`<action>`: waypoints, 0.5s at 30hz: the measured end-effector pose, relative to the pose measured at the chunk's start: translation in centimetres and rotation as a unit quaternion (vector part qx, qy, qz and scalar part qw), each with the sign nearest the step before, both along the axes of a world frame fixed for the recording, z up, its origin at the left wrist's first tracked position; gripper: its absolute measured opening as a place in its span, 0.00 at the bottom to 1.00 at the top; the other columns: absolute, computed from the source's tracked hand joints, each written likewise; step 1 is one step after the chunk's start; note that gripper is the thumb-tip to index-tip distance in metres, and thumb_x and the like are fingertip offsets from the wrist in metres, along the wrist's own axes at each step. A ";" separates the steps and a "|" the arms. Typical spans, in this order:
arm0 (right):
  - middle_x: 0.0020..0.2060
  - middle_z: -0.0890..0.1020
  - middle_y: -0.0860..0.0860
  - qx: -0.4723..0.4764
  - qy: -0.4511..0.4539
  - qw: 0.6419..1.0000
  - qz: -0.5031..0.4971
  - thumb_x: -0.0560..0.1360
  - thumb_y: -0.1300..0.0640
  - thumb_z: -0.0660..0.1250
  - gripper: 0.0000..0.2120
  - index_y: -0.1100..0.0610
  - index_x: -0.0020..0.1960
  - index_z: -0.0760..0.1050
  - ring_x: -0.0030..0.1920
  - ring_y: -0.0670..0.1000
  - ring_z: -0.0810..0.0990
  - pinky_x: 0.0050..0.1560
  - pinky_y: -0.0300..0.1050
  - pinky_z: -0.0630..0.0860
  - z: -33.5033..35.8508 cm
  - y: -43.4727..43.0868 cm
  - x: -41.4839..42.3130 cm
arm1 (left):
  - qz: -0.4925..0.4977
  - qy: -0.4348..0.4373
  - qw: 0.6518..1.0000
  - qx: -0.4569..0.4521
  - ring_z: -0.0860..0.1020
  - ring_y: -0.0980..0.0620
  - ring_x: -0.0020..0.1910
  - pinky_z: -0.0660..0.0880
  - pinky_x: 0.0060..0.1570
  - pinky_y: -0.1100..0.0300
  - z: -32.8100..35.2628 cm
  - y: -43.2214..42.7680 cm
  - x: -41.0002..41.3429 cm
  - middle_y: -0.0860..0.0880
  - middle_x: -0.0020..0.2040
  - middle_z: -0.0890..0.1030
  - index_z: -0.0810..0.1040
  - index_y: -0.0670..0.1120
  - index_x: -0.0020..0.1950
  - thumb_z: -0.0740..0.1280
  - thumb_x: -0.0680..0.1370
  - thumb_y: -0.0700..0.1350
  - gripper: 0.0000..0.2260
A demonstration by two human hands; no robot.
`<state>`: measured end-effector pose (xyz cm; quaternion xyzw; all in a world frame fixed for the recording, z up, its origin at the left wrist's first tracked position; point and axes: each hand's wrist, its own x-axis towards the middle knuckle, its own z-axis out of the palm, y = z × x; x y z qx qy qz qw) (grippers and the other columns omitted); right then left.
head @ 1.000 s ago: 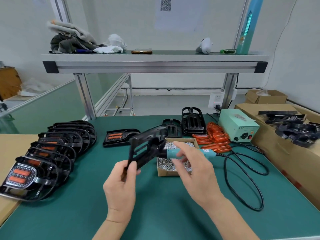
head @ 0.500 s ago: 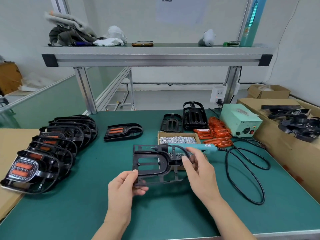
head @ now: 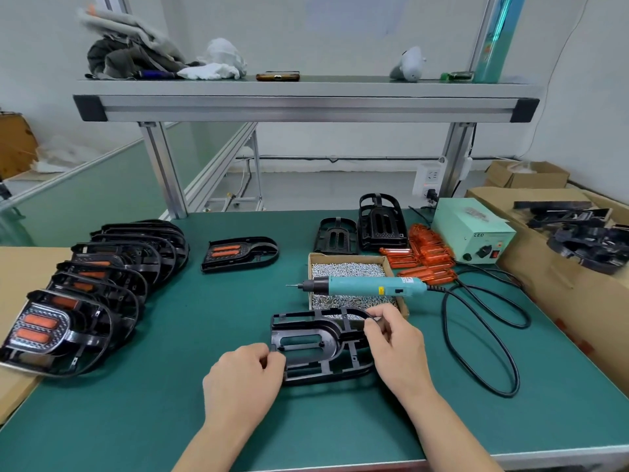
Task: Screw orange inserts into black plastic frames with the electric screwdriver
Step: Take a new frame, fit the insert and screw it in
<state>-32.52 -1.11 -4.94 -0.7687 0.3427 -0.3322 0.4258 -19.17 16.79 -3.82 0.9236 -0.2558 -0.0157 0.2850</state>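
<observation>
Left hand (head: 243, 383) and right hand (head: 396, 349) pinch the black frame (head: 313, 349) by its ends; screwdriver (head: 364, 287) (just behind) lies across the screw box (head: 347, 256).

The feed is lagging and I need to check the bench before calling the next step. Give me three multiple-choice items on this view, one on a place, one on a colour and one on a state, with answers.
1. Where does the screwdriver lie?
A. on the shelf
B. across the screw box
C. on the carton

2. What colour is its body?
A. red
B. yellow
C. teal

3. The frame is:
A. gripped at both ends, slots empty
B. lying untouched
C. gripped, inserts fitted

Answers:
1. B: it rests across the screw box, above the screws.
2. C: the body is teal with a black nose.
3. A: the left hand and the right hand pinch its ends, and no orange shows in it.
</observation>
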 end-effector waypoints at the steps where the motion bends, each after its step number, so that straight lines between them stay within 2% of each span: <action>1: 0.28 0.74 0.43 -0.007 0.007 1.000 -0.002 0.79 0.58 0.65 0.08 0.45 0.45 0.75 0.32 0.45 0.70 0.37 0.41 0.69 0.0 0.0 0.0 | -0.007 -0.013 0.999 0.029 0.68 0.49 0.29 0.67 0.31 0.60 0.1 -0.1 -0.1 0.50 0.25 0.71 0.67 0.44 0.33 0.62 0.74 0.51 0.15; 5: 0.28 0.74 0.44 -0.028 0.016 0.999 -0.011 0.77 0.61 0.65 0.10 0.47 0.42 0.74 0.32 0.46 0.70 0.36 0.37 0.67 -0.1 0.1 -0.4 | -0.027 -0.048 0.995 0.085 0.72 0.50 0.30 0.67 0.31 0.61 -0.3 -0.1 0.3 0.49 0.27 0.74 0.69 0.45 0.34 0.60 0.74 0.53 0.14; 8: 0.29 0.75 0.47 -0.035 0.063 0.997 -0.014 0.76 0.60 0.65 0.08 0.49 0.41 0.73 0.33 0.47 0.71 0.37 0.39 0.68 -0.1 0.1 -0.5 | -0.031 -0.066 0.992 0.106 0.71 0.52 0.29 0.65 0.30 0.61 -0.6 0.0 0.5 0.50 0.27 0.74 0.68 0.46 0.34 0.60 0.72 0.54 0.14; 10: 0.31 0.76 0.47 -0.055 0.101 0.993 -0.023 0.76 0.58 0.65 0.06 0.50 0.41 0.72 0.36 0.48 0.73 0.40 0.44 0.71 -0.1 0.2 -0.4 | -0.024 -0.068 0.991 0.110 0.70 0.54 0.28 0.64 0.29 0.61 -0.7 0.0 0.5 0.50 0.26 0.73 0.67 0.46 0.33 0.61 0.71 0.55 0.14; 12: 0.38 0.78 0.44 -0.085 0.121 0.988 -0.032 0.76 0.57 0.65 0.04 0.49 0.43 0.73 0.42 0.46 0.75 0.43 0.46 0.73 -0.2 0.4 -0.3 | -0.011 -0.076 0.993 0.085 0.70 0.55 0.28 0.63 0.29 0.61 -0.9 -0.1 0.5 0.51 0.26 0.73 0.66 0.47 0.33 0.63 0.71 0.54 0.14; 15: 0.44 0.77 0.41 -0.102 0.113 0.988 -0.039 0.76 0.54 0.65 0.03 0.47 0.45 0.73 0.48 0.42 0.74 0.45 0.44 0.70 -0.3 0.6 -0.2 | -0.019 -0.091 0.995 -0.039 0.72 0.54 0.33 0.65 0.33 0.58 -1.0 -0.2 1.0 0.55 0.34 0.73 0.68 0.51 0.37 0.68 0.73 0.53 0.11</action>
